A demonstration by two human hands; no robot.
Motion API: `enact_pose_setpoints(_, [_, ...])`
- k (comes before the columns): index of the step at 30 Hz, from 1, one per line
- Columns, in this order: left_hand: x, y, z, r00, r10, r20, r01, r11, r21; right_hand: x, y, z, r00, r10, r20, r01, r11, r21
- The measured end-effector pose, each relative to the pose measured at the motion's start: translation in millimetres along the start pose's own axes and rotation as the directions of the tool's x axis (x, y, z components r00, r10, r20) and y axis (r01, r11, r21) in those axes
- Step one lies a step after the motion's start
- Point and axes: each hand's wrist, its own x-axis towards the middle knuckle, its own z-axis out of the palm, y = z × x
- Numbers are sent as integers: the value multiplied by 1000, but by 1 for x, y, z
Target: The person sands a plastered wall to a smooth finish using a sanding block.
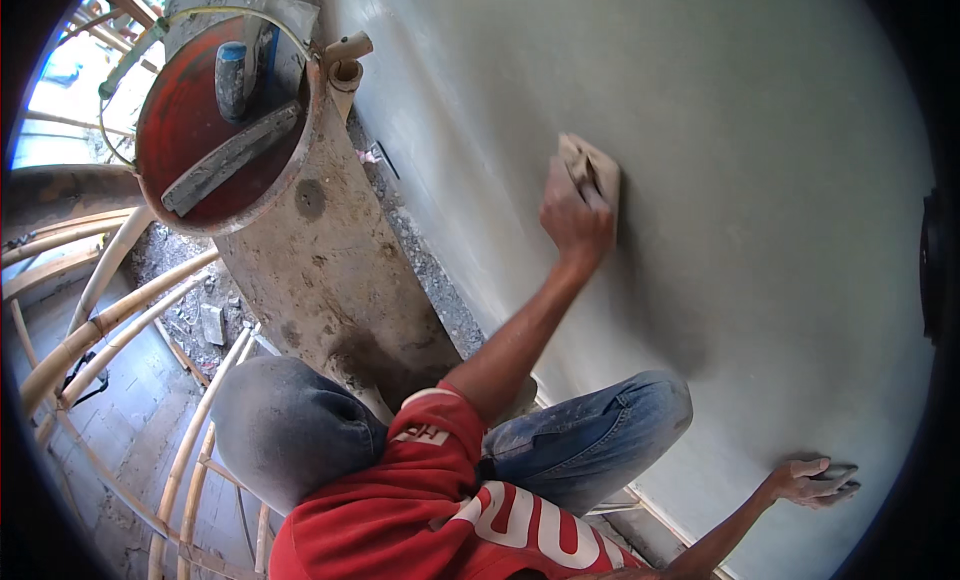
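Observation:
My left hand (574,212) grips a tan, flat-sided pad (606,171), pressed against a smooth grey plastered wall (750,205). Whether the pad is sponge or folded paper, I cannot tell. Low at the right, my right hand (819,484) is beside the same wall with its fingers apart, holding nothing; whether it touches the surface is unclear. My denim-covered knees are bent, one (645,400) close to the wall.
A red-lined bucket (319,141) stands on a stained plank (337,280), holding a blue-tipped tool handle (230,77) and a cement-crusted bar (232,160). Bamboo poles (120,317) cross the left side above lower ground. Rubble (431,261) lies between plank and wall.

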Motion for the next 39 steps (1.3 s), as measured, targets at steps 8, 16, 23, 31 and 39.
enact_pose_setpoints(8, [-19, 20, -2, 983, 180, -39, -180, 984, 2, 2, -2, -2, 1000, -13, -11, 13, 1000, 3])
enact_pose_setpoints(16, [57, 34, -4, 1000, 6, 8, -7, 998, 55, 4, -10, -1, 1000, 15, 0, -15, 1000, 26])
enact_pose_setpoints(23, [66, 39, 1, 999, -11, 33, 10, 1000, 27, 2, -1, 4, 1000, -12, -15, 12, 1000, 27])
enact_pose_setpoints(31, [14, 31, 1, 988, -76, 135, 89, 992, -93, 1, 0, -2, 999, -26, -33, 27, 999, 21])
enact_pose_setpoints(39, [88, 61, -15, 972, -10, 235, -77, 930, 360, 10, -16, 0, 994, -78, -77, 82, 996, 47])
